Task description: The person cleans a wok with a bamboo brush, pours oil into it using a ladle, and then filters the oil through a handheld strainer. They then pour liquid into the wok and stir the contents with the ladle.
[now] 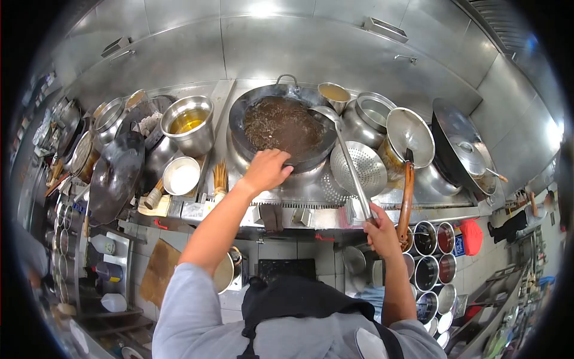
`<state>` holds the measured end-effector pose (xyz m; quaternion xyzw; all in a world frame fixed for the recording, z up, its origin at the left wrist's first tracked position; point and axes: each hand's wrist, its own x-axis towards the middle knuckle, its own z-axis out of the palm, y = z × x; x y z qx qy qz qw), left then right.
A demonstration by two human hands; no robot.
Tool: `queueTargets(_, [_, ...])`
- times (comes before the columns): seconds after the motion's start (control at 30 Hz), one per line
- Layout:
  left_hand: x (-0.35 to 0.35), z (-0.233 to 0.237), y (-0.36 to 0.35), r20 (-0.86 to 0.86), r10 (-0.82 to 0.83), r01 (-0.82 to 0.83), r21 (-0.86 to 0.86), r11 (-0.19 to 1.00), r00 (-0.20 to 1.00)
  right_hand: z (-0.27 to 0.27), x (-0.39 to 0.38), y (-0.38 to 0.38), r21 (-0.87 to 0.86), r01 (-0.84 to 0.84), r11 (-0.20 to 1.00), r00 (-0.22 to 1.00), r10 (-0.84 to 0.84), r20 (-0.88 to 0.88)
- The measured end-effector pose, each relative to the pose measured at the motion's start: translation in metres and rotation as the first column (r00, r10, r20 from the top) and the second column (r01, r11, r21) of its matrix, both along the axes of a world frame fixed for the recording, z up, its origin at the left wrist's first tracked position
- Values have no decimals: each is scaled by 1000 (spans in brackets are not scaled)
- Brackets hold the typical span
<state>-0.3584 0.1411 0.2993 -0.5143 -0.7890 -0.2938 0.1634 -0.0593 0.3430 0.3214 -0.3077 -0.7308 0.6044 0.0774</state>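
My right hand is closed around the end of a long-handled metal ladle. Its bowl rests at the right side of a large dark wok on the range. Brown, bubbly liquid with small bits fills much of the wok. Over the near rim is my left hand, its fingers curled together; what they hold, if anything, is hidden. Just right of the wok lies a perforated strainer, behind the ladle's handle.
Left of the wok stand a metal pot of yellow oil, a bowl of white contents and a bamboo brush. To the right are a lidless metal pot, a fine-mesh strainer and another wok. Several sauce containers stand below right.
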Motion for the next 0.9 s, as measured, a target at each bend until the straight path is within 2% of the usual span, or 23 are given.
queueTargets(0.07, [-14,-30,28,200,-7,32,-121,992,980,-10,7,-7,-16,41,999,998,-42,-42])
queueTargets(0.1, [-13,-33,37,197,-10,34,-121,992,980,-17,11,-10,-35,80,996,993,-83,-79])
queueTargets(0.17, [-8,-39,52,301,162,-119,-157,980,940,-32,18,-21,-26,153,988,982,-155,-105])
queueTargets(0.2, [-5,-44,54,241,127,-112,-75,991,962,-41,24,-25,-41,188,981,973,-192,-131])
queueTargets(0.3, [-4,-44,55,243,132,-118,-73,990,961,-62,38,-31,-82,243,967,963,-251,-102])
queueTargets(0.37, [1,-38,54,250,150,-132,-87,987,956,-90,49,-27,77,258,963,966,-258,-3])
queueTargets(0.4, [4,-37,54,258,163,-143,-96,985,952,-132,60,-15,365,186,912,981,-191,-23])
queueTargets(0.43, [6,-38,54,257,168,-146,-102,984,952,-153,68,-14,359,183,915,982,-188,-22])
queueTargets(0.47, [8,-38,55,258,174,-157,-88,984,950,-166,72,-13,604,160,781,986,-149,-69])
queueTargets(0.5, [8,-38,56,256,185,-171,-73,982,949,-178,75,-11,800,143,583,990,-96,-107])
queueTargets(0.53, [9,-38,57,252,197,-182,-81,980,948,-180,76,-13,837,151,526,989,-80,-127])
queueTargets(0.57, [9,-39,58,242,205,-191,-81,978,948,-182,76,-12,832,147,535,989,-68,-131])
queueTargets(0.6, [9,-39,57,231,215,-202,-81,976,949,-184,76,-10,398,233,888,973,-214,-92])
queueTargets(0.63, [9,-42,56,226,231,-215,-90,972,947,-185,76,-10,-159,310,937,950,-310,30])
queueTargets(0.67, [9,-44,57,171,228,-222,-54,973,959,-191,78,-4,-257,334,907,935,-354,-34])
queueTargets(0.73, [11,-43,60,101,229,-229,-19,973,968,-237,86,20,-307,366,878,920,-391,-21])
queueTargets(0.77, [13,-36,61,121,266,-253,-113,961,956,-261,85,28,-350,405,844,901,-434,-3])
queueTargets(0.8, [15,-31,62,138,305,-273,-207,939,942,-271,84,29,-308,395,866,906,-422,-24])
queueTargets(0.83, [15,-32,63,126,311,-281,-211,936,942,-307,88,34,-318,387,866,908,-417,-31])
queueTargets(0.87, [13,-36,63,131,313,-279,-225,934,941,-360,94,44,-549,264,793,907,-398,-138])
queueTargets(0.9, [12,-36,63,134,314,-277,-237,931,940,-387,91,51,-732,102,674,883,-401,-246])
